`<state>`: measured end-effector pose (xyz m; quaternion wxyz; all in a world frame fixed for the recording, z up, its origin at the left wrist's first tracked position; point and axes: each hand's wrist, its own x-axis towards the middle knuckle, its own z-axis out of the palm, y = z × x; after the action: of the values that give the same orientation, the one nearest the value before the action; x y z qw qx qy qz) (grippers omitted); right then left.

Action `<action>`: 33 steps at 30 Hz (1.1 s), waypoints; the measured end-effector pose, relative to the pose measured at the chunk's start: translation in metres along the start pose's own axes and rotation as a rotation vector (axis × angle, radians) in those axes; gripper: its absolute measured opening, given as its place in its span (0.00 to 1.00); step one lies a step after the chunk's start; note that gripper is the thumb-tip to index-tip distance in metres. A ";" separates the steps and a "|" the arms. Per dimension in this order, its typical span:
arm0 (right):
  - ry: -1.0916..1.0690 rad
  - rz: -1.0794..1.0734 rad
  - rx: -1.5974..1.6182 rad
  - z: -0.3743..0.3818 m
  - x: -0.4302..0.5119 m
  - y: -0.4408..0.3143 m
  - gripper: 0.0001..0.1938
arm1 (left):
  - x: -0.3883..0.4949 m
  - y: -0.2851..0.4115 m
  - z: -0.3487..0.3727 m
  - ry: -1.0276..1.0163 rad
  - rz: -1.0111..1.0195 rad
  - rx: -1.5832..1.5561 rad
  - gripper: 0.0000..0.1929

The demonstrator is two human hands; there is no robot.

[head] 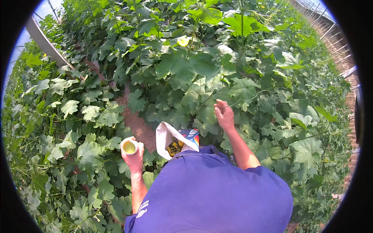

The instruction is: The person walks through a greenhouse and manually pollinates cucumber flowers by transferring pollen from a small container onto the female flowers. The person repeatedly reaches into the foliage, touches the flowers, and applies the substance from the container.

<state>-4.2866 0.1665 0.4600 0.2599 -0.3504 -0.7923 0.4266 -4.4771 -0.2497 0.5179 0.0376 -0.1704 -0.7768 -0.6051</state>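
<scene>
My left hand [134, 157] is wrapped around a small cup [129, 147] with yellow-green liquid in it, held upright left of my body. My right hand [225, 115] is raised over the broad leaves of a vine [201, 99], its fingers bent. A thin pale tendril [263, 91] runs up to its fingertips; whether they pinch it I cannot tell. At my waist, between both hands, a white sack [164, 137] with a printed side hangs open. Yellow and dark withered flowers [175, 146] lie inside it.
Dense climbing vines surround me, with upright stems [242, 35] ahead and a yellow flower [183, 41] among them. A strip of bare soil [137, 125] runs ahead on the left. A pale slanting post [48, 43] stands at the upper left. Metal framing [330, 29] lines the far right.
</scene>
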 end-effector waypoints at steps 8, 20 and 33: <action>0.025 0.005 -0.073 0.082 0.079 -0.056 0.40 | 0.029 -0.017 -0.003 0.004 -0.069 -0.037 0.23; -0.042 0.053 0.179 0.180 0.059 0.034 0.44 | 0.181 -0.028 0.027 -0.040 -0.103 0.012 0.25; 0.230 0.467 0.071 0.156 0.062 0.007 0.23 | 0.334 -0.009 0.128 -0.424 -0.030 0.150 0.23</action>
<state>-4.4341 0.1404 0.3828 0.2548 -0.5604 -0.6400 0.4599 -4.7746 -0.0568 0.5639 -0.1229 -0.2788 -0.8127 -0.4967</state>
